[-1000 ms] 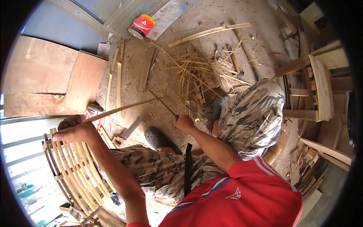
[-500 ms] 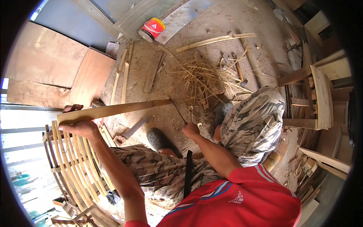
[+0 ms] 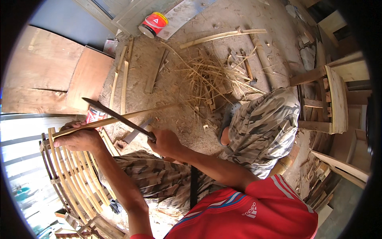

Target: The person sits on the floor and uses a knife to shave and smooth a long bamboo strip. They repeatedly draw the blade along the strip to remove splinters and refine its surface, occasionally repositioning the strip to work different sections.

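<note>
My left hand (image 3: 82,139) is closed around the near end of a long bamboo strip (image 3: 149,112), which reaches out to the right over the floor, seen almost edge-on. Its fingers wrap the strip from both sides. In my closed right hand (image 3: 167,142) is the handle of a long dark-bladed knife (image 3: 113,114). The blade slants up to the left and crosses the strip just beyond my left hand, its tip past the far side. Whether its edge touches the strip, I cannot tell.
A bamboo slatted rack (image 3: 75,171) stands beneath my left forearm. On the floor are a handsaw (image 3: 137,131), a heap of bamboo shavings (image 3: 205,77), a hammer (image 3: 248,68) and a red bucket (image 3: 154,24). Plywood sheets (image 3: 43,67) lie left; a wooden frame (image 3: 336,99) stands right.
My right hand has brought the knife left and up along the strip, from its far end to near my left hand. The strip has turned from its broad face toward its edge.
</note>
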`<state>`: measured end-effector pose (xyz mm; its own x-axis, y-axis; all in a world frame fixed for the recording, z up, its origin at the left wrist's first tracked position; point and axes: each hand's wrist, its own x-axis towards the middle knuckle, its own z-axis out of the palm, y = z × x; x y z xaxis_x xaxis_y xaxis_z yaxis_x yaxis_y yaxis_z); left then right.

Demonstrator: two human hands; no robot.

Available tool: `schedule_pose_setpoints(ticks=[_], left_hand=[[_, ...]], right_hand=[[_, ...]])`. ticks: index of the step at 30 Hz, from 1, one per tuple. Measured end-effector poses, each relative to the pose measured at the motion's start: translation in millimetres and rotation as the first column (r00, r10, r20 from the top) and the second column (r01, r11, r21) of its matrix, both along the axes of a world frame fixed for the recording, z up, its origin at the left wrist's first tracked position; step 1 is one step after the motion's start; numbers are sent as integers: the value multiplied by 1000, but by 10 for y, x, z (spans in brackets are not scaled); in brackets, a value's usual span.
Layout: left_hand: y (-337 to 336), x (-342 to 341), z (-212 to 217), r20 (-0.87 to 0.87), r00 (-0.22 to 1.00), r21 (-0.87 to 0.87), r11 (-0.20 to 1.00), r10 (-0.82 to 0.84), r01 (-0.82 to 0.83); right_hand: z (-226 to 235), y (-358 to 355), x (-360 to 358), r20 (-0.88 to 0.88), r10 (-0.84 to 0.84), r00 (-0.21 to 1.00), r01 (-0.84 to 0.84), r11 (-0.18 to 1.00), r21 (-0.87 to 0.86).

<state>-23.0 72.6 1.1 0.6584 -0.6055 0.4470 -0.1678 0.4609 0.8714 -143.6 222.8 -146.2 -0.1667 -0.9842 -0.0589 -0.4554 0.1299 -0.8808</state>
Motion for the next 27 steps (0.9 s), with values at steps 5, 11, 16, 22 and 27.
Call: schedule_pose_setpoints(ticks=[5, 11, 16, 22, 27], left_hand=[[32, -162, 34, 10, 999, -32, 999, 38, -38], [-24, -220, 45, 23, 999, -69, 996, 49, -47], [37, -273, 73, 89, 994, -106, 993, 57, -47], [-27, -282, 45, 58, 998, -79, 996, 33, -28], [-39, -281, 66, 88, 993, -42, 996, 79, -76]], right_hand=[[-1049, 209, -337, -58, -186, 981, 195, 946, 260], [-432, -16, -199, -14, -126, 992, 126, 990, 63], [40, -183, -66, 50, -9, 999, 9, 1000, 11], [-1238, 52, -630, -11, -190, 982, 185, 940, 287], [-690, -105, -353, -145, -87, 986, 109, 982, 156]])
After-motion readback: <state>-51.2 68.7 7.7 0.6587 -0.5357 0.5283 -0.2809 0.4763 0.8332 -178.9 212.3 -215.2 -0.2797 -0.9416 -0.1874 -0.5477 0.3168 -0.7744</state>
